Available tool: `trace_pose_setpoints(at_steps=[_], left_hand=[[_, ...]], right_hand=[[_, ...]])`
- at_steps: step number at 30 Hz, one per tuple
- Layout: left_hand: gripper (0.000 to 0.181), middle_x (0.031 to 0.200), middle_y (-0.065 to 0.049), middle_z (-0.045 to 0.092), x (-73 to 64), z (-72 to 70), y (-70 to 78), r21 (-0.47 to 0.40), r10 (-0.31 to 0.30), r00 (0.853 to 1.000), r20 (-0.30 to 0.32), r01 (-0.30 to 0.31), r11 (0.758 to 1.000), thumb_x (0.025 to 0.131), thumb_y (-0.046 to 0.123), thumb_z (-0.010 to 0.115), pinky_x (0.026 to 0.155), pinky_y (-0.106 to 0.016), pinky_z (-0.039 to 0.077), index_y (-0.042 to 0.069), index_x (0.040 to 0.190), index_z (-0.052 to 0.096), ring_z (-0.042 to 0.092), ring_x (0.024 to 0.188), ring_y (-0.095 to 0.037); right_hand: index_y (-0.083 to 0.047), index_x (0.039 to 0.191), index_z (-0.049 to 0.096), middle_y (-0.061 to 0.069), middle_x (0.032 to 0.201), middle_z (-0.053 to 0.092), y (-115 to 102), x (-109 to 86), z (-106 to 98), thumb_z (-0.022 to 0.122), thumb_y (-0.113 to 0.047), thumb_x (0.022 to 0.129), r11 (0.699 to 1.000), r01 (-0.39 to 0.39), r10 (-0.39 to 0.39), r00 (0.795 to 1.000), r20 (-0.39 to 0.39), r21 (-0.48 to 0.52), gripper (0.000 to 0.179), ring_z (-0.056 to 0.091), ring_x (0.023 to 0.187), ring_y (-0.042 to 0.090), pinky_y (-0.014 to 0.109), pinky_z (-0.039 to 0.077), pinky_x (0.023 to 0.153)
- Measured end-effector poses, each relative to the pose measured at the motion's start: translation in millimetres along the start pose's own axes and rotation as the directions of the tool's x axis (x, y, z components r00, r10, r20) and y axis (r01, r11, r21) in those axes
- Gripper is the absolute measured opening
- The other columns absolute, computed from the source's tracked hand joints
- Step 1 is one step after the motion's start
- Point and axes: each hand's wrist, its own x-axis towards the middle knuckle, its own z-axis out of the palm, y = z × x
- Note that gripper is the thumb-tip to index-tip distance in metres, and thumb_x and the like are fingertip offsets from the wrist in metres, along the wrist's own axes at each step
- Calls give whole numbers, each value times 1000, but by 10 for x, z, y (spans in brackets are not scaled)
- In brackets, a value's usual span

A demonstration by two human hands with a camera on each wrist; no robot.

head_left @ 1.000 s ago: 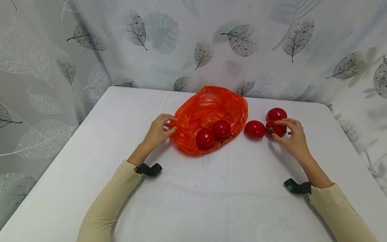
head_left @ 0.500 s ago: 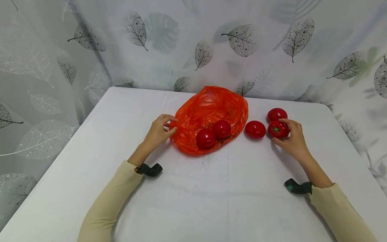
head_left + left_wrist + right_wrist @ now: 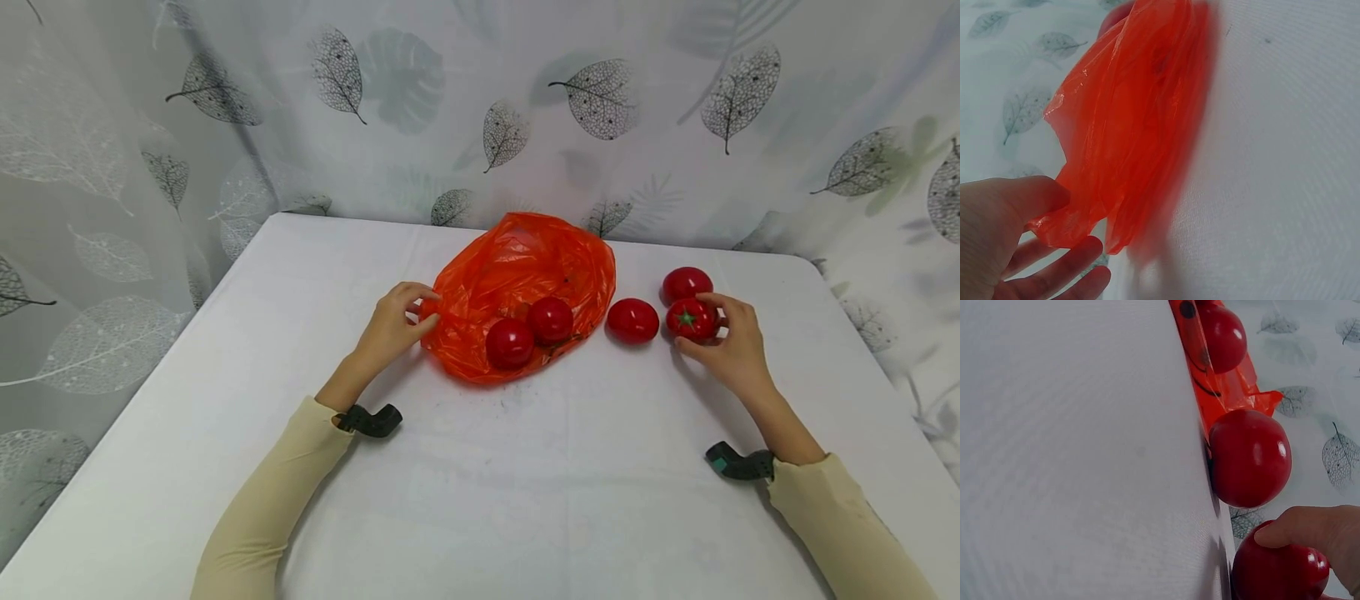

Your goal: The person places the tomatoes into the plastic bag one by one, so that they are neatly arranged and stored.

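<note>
An orange-red plastic bag [image 3: 517, 258] lies spread on the table. Two red tomatoes, a front one [image 3: 510, 343] and one just behind it [image 3: 551, 321], rest on the bag. My left hand [image 3: 393, 325] pinches the bag's left edge; in the left wrist view the thumb [image 3: 1041, 197] lies over the plastic, with fingertips below. Right of the bag, my right hand [image 3: 727, 342] holds a tomato with a green star-shaped top [image 3: 692, 320] between thumb and fingers, low at the table. Another tomato [image 3: 632, 322] sits left of it and one more [image 3: 686, 285] behind.
A white cloth covers the table [image 3: 480, 500]. Behind it hangs a pale curtain [image 3: 420, 150] with a leaf pattern. Dark curved wrist mounts [image 3: 738, 463] sit on both forearms.
The tomato in my right hand has shifted slightly right and turned, so its green top faces more forward. The right hand has moved slightly right. My left hand and the bag stay put.
</note>
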Motion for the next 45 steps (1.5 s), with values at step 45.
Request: trace_pose_setpoints(at_steps=[45], left_hand=[[25, 118, -13, 56, 11, -2, 6, 12, -22, 999, 23, 22, 1000, 84, 11, 66, 78, -37, 56, 3, 107, 63, 60, 89, -25]], right_hand=[[-2, 132, 44, 20, 127, 45, -959, 67, 242, 72, 0, 73, 943, 109, -56, 984, -171, 315, 65, 49, 104, 6, 2, 43, 75]])
